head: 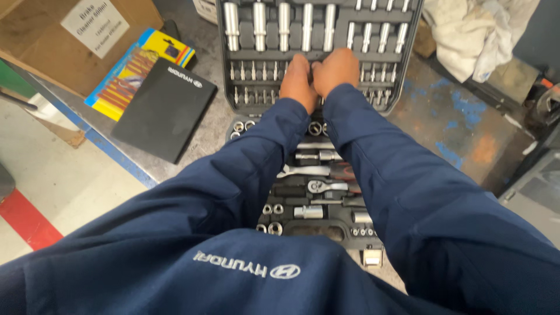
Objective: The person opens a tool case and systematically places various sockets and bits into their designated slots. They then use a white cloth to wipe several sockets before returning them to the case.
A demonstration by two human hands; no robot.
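An open dark grey socket set case [408, 35] lies on a metal bench, its lid half full of chrome sockets and small bits. My left hand [296, 81] and my right hand [337, 70] rest side by side on the lid's middle rows of small bits, fingers curled down onto them. Whether either hand grips a bit is hidden by the fingers. Between my dark blue sleeves, the near half of the case shows a ratchet handle [326, 186] and loose sockets [273, 209].
A black booklet [163, 108] and a yellow-and-blue package [131, 73] lie left of the case. A cardboard box [52, 41] stands at the far left. White rags [478, 32] are piled at the top right. The bench's blue edge [111, 151] drops to the floor on the left.
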